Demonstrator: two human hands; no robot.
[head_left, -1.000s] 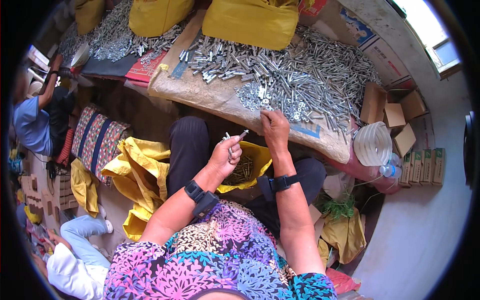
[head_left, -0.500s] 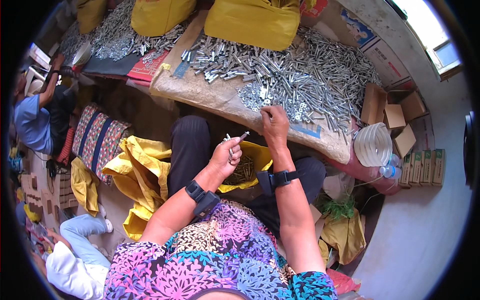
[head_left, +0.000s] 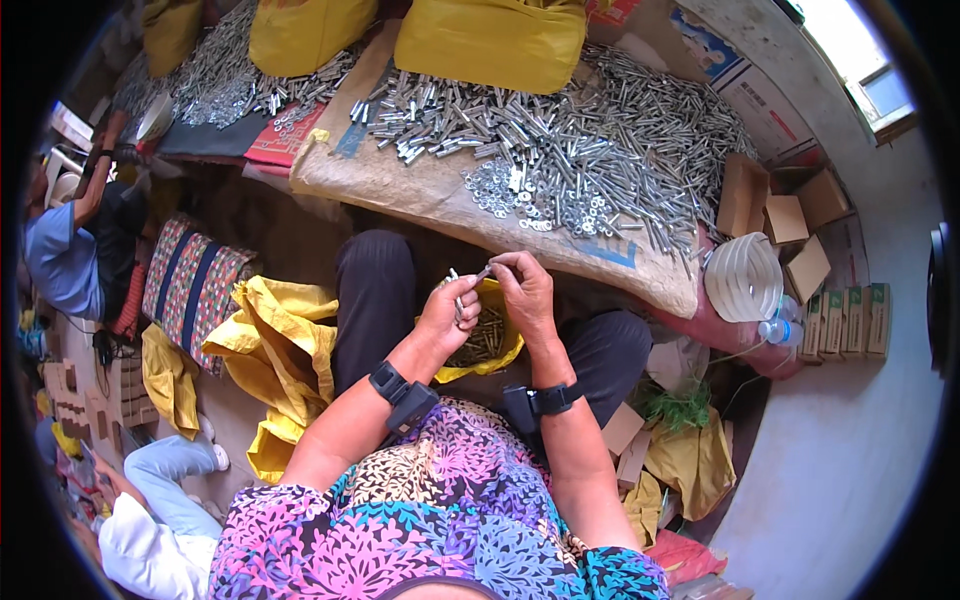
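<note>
My left hand [head_left: 447,312] is closed round several slim metal bolts, one of which [head_left: 482,273] sticks out toward the right. At that bolt's tip, my right hand [head_left: 525,295] pinches with thumb and fingertips; whatever small piece they hold is hidden. Below both hands, between my knees, an open yellow sack [head_left: 508,352] holds many brass-coloured bolts [head_left: 484,338]. On the table edge just beyond my hands lie flat washers [head_left: 490,188] and nuts [head_left: 592,216]. Behind them spreads a large heap of silvery metal bolts [head_left: 610,135].
A full yellow sack [head_left: 490,45] stands on the cardboard-covered table [head_left: 400,195]. To the right are a translucent ribbed tub [head_left: 743,277], open cartons [head_left: 745,195] and a plastic bottle [head_left: 780,332]. Loose yellow sacking [head_left: 280,340] lies left of my knee; co-workers [head_left: 65,245] sit further left.
My right hand has come back from the washers and nuts at the table edge, down and left to the bolt in my left hand. The left hand has stayed nearly still.
</note>
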